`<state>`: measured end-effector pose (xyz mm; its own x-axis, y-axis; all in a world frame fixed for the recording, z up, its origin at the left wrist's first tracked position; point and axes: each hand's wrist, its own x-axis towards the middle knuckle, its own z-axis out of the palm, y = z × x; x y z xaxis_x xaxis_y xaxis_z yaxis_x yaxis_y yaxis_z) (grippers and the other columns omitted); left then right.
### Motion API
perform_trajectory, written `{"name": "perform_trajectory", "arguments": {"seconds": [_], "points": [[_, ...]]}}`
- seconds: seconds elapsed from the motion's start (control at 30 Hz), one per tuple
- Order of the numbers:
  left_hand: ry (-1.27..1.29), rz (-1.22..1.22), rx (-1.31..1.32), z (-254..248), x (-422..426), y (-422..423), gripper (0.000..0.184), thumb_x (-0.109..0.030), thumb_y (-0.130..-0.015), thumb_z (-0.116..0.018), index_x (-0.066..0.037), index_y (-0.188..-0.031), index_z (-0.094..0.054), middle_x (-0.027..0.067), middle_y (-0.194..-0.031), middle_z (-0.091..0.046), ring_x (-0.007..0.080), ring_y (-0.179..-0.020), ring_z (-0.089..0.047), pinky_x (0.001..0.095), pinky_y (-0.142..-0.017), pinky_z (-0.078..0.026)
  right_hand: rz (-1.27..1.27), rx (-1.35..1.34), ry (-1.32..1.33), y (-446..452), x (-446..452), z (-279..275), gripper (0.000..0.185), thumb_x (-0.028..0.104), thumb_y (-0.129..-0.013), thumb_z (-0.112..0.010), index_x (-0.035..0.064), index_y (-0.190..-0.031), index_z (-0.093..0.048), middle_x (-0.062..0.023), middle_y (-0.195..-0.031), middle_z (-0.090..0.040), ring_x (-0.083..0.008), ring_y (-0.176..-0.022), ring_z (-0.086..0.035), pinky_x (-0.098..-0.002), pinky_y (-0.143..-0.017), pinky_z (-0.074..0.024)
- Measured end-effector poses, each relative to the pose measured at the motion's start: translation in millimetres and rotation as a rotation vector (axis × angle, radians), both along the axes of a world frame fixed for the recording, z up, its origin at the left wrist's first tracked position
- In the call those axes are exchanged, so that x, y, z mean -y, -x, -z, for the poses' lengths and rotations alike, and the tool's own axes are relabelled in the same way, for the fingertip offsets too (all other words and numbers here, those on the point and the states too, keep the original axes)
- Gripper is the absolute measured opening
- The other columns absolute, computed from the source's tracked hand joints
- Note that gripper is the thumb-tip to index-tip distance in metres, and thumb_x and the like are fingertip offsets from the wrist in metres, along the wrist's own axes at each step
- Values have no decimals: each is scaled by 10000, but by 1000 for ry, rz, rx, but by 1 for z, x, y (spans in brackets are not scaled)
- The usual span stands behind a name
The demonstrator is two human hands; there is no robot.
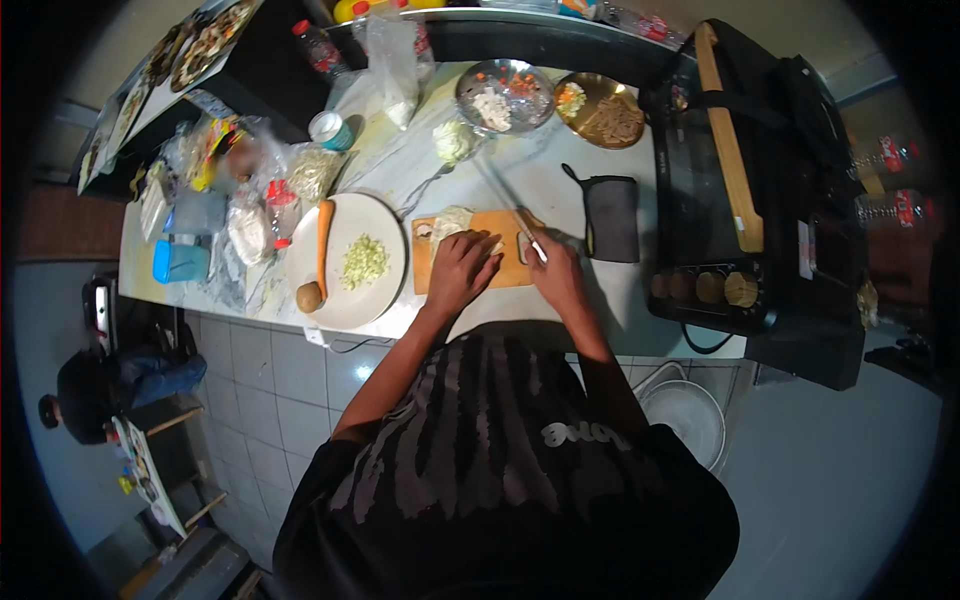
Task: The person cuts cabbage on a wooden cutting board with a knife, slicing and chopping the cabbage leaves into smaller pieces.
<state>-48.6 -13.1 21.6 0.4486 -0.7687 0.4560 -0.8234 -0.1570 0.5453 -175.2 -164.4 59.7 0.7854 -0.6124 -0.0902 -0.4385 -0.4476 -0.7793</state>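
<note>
On a wooden cutting board [508,275] lies pale, leafy food that looks like cabbage [455,218]. My left hand [463,268] presses on it with the fingers bent and close together. My right hand [556,272] is wrapped round the handle of a knife [508,192], whose blade points up and to the left, away from me. Left of the board, a large white plate [390,270] bears chopped pale green pieces [365,262], a carrot [324,245] and a round brown item [309,296]. A pale cabbage piece [453,141] sits beyond the board.
Behind the board stand two metal plates [515,128] [590,138] of food. A dark pouch [611,218] lies to the right, beside a black oven [700,200]. Bags and a blue container [180,262] crowd the left. Another person [85,395] sits at far left.
</note>
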Motion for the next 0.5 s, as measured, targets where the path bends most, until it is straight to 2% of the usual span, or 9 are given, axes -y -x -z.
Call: {"name": "perform_trajectory", "arguments": {"seconds": [0.03, 0.1, 0.13, 0.3, 0.4, 0.47, 0.5], "points": [[5, 8, 12, 1, 1, 0, 337, -141, -846, -744, -62, -1170, -690, 111, -1174, -654, 315, -1087, -590, 421, -943, -479, 16, -7, 12, 7, 0, 0, 291, 128, -918, -631, 30, -1191, -662, -241, -1012, -689, -440, -921, -648, -478, -758, -517], [19, 21, 10, 5, 1, 1, 281, -161, -859, -734, -61, -1122, -722, 99, -1144, -670, 298, -1061, -594, 417, -926, -487, 4, 82, -159, 19, -7, 1, 359, 123, -967, -567, 53, -1315, -618, -272, -1092, -668, -450, -962, -637, -468, -768, -526], [6, 20, 26, 6, 1, 1, 269, -166, -858, -737, -57, -1104, -729, 99, -1146, -676, 294, -1068, -596, 417, -929, -489, -12, 123, -123, 25, -13, -7, 367, 88, -990, -525, 70, -1349, -598, -275, -1128, -660, -439, -1003, -645, -438, -814, -526], [-23, 18, 31, 3, 0, 2, 257, -183, -852, -746, -47, -1070, -744, 88, -1146, -691, 284, -1085, -598, 405, -941, -482, 26, 122, -372, 52, -36, 22, 384, 76, -1029, -464, 101, -1400, -560, -255, -1261, -624, -387, -1118, -633, -424, -909, -496], [-33, 23, 55, 5, 0, 2, 252, -183, -851, -747, -58, -1070, -748, 80, -1141, -691, 277, -1085, -592, 399, -935, -478, 41, 154, -313, 65, -46, 35, 408, 66, -1012, -486, 111, -1411, -556, -239, -1192, -648, -389, -1033, -638, -428, -890, -501], [-38, 30, 75, 5, 0, 2, 247, -182, -850, -747, -61, -1066, -750, 77, -1134, -689, 274, -1083, -588, 400, -929, -478, -25, 226, -171, 72, -49, 49, 474, 45, -1006, -472, 171, -1459, -532, -130, -846, -535, -210, -775, -584, -335, -728, -497], [-40, 32, 99, 6, 0, 2, 241, -180, -850, -747, -65, -1061, -752, 74, -1126, -688, 270, -1081, -585, 400, -923, -479, -22, 225, -173, 73, -49, 52, 474, 45, -1006, -472, 171, -1459, -532, -130, -846, -535, -210, -775, -584, -335, -728, -497]]}}
